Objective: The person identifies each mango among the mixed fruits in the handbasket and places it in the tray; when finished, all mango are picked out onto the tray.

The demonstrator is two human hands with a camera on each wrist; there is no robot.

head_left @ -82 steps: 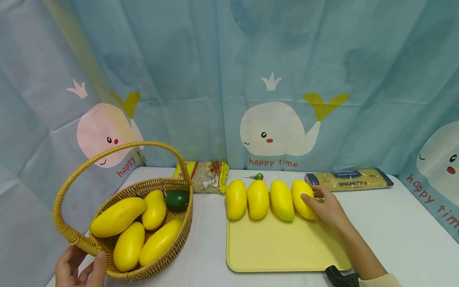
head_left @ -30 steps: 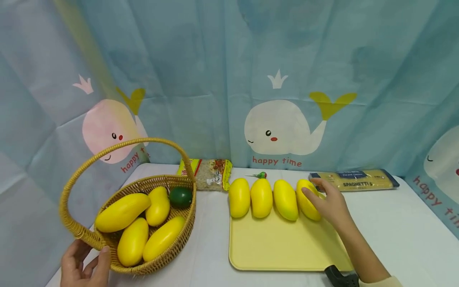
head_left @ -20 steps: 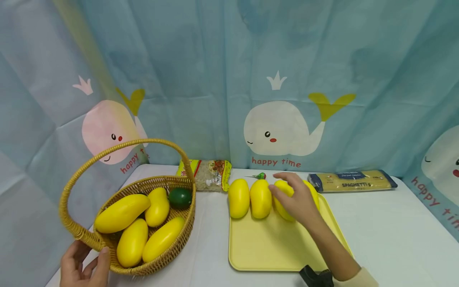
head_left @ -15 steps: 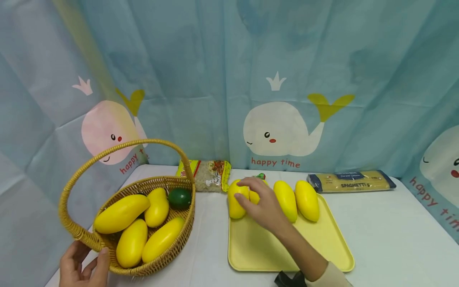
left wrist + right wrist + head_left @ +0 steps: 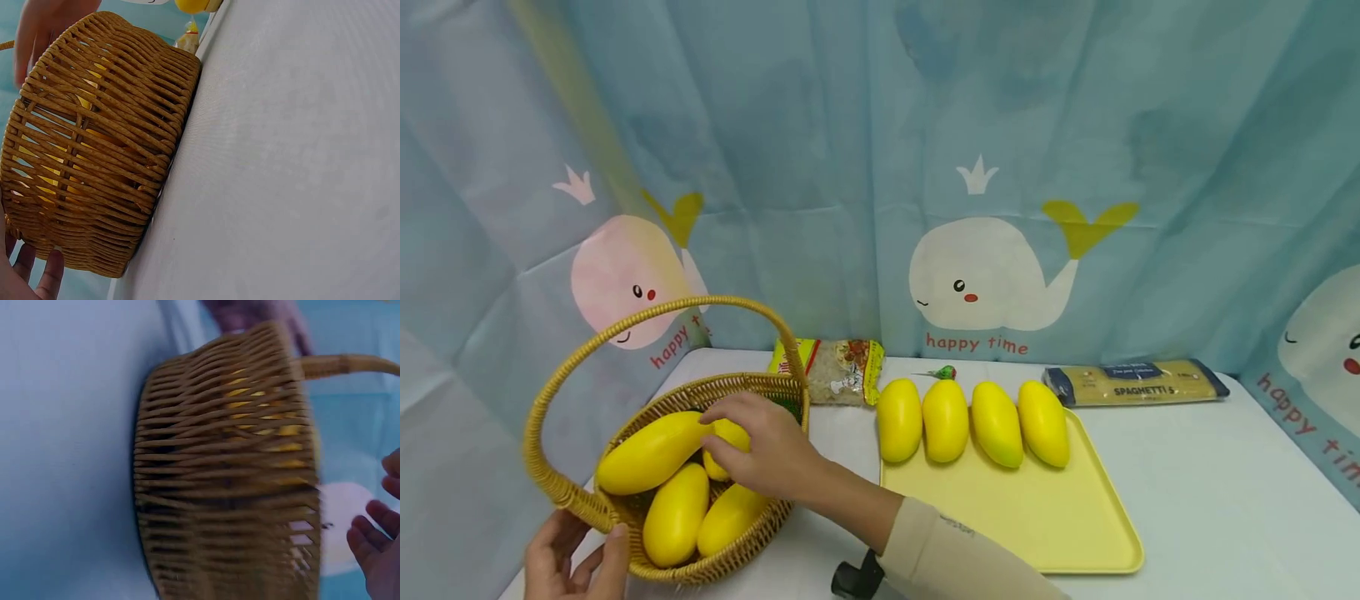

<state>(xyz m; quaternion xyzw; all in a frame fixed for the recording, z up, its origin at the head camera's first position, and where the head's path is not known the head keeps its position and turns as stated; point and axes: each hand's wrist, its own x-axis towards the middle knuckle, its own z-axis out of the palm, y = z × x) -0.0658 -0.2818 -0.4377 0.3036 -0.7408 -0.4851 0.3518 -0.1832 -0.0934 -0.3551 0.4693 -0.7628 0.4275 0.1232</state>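
Against whale-print cloth [image 5: 820,167], holding right hand [image 5: 769,447] over mangoes [image 5: 676,515] in basket [image 5: 758,539], with fingers spread
Pinching its rim with left hand [image 5: 553,565]

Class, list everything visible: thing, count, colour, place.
basket: one, brown, left
yellow fruits: four visible, in basket
green fruit: one, mostly hidden, basket
tray: one, yellow, right
mangoes: four, yellow, tray's far edge
food bag: one, yellow, behind basket
small item: one, green, back middle
spaghetti packet: one, gold-navy, back right
tablecloth: one, white, underneath
backdrop: one, blue, behind
wrist device: one, black, foreground
sleeve: one, beige, right
left grip: one, holding basket
right grip: one, over basket
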